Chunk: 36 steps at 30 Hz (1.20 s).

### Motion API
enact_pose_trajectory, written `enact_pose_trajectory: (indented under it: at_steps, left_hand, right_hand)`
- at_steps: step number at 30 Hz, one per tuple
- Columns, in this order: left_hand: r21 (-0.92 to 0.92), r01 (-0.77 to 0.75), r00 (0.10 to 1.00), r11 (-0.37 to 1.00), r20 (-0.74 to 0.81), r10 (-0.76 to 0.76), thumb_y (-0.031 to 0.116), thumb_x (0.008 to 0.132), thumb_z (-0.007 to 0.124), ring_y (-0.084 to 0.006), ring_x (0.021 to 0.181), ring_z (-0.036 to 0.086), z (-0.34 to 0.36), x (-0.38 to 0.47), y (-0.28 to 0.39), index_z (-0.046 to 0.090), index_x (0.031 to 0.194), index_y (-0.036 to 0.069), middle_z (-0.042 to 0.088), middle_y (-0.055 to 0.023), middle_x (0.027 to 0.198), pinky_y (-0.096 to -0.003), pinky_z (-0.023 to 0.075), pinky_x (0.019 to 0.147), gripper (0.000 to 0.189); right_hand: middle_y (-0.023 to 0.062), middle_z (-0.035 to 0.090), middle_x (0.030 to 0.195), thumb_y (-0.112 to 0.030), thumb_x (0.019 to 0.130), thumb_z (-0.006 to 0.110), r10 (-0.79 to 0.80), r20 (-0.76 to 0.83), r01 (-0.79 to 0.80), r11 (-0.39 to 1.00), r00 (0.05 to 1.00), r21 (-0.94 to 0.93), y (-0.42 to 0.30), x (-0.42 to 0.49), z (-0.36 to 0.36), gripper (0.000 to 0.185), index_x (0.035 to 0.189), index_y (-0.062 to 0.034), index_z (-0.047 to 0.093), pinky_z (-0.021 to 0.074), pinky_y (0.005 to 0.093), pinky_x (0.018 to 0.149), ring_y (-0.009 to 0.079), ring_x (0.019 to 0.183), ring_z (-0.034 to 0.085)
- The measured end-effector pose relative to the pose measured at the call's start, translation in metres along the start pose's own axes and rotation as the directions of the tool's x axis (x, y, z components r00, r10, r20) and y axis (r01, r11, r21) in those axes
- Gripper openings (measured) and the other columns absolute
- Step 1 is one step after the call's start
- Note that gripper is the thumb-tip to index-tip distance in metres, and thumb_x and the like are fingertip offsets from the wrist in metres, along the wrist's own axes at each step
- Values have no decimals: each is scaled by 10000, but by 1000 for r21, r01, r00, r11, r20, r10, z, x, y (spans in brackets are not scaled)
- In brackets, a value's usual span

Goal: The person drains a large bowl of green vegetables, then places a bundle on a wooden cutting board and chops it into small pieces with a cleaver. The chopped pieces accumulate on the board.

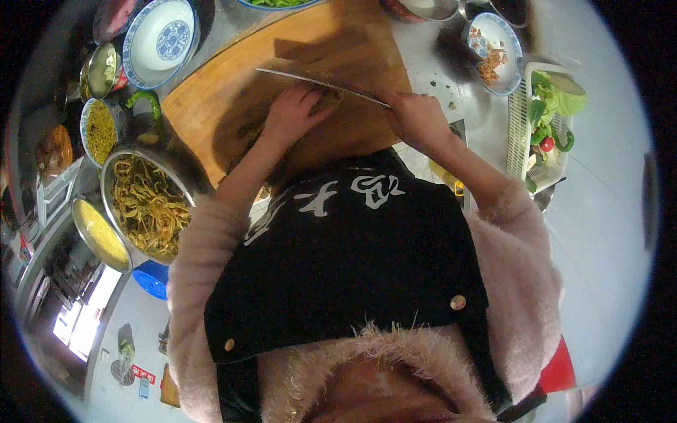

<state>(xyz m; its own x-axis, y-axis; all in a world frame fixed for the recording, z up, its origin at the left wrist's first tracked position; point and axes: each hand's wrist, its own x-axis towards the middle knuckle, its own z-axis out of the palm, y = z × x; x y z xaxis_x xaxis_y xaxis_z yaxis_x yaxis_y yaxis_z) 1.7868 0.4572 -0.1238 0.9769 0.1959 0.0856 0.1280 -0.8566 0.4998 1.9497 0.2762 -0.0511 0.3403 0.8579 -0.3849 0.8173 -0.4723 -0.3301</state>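
Observation:
My right hand [420, 117] is closed around the handle of a kitchen knife [296, 76]. From above, the blade shows as a thin bright line slanting over the wooden cutting board [211, 100]. My left hand [293, 113] rests low over the board, on the near side of the blade, its fingertips close to the metal. A small brownish patch shows between those fingers and the knife; shadow keeps me from telling what it is, or whether the hand grips it. The blade casts a broad dark shadow on the far part of the board.
To the left are an empty patterned bowl [151, 47], a green pepper [151, 103], a bowl of chopped greens [99, 129], a metal bowl of brownish strips [148, 206] and a yellow-filled bowl [103, 235]. At right sit a bowl with reddish bits [506, 39] and a vegetable basket [517, 127].

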Motion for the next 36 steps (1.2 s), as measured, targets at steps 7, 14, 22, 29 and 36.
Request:
enact_pose_trajectory:
  at_steps: [7, 14, 22, 29, 36]
  left_hand:
    - [40, -51, 996, 998, -75, 54, 280, 683, 675, -286, 945, 540, 3, -1, -3, 580, 954, 57, 566, -115, 992, -381, 457, 806, 363]
    - [18, -45, 997, 999, -68, 46, 278, 686, 672, -285, 953, 540, 4, -2, -3, 581, 956, 59, 564, -118, 1024, -377, 457, 813, 359]
    - [59, -65, 993, 996, -99, 70, 264, 677, 683, -276, 942, 543, 5, -2, -2, 581, 958, 67, 556, -112, 1036, -360, 459, 810, 358]
    - [46, -48, 998, 998, -47, 50, 258, 677, 681, -291, 988, 516, 4, -2, -4, 575, 955, 61, 550, -119, 1034, -386, 445, 838, 356]
    - [56, -58, 997, 997, -56, 62, 250, 673, 676, -300, 1008, 507, 6, -4, -5, 575, 974, 64, 541, -117, 1051, -390, 445, 837, 368]
  right_hand:
    - [143, 573, 651, -147, 767, 507, 18, -11, -17, 1000, 1000, 25, 0, -5, 6, 212, 969, -128, 571, 451, 444, 548, 336, 618, 569]
    - [148, 577, 643, -120, 744, 514, 27, 38, -28, 999, 999, 28, -3, 6, 18, 275, 1016, -132, 553, 457, 444, 547, 336, 611, 575]
    - [146, 585, 651, -138, 733, 531, 57, 52, -59, 997, 997, 47, -11, 27, 26, 354, 1086, -163, 542, 459, 433, 547, 326, 614, 581]
    - [152, 584, 659, -161, 786, 493, 66, 47, -70, 994, 997, 81, -11, -6, -1, 231, 1005, -129, 559, 455, 442, 563, 340, 615, 573]
    - [152, 581, 654, -134, 771, 495, 41, 24, -43, 996, 999, 77, -7, -7, 12, 211, 970, -110, 562, 455, 443, 557, 343, 617, 572]
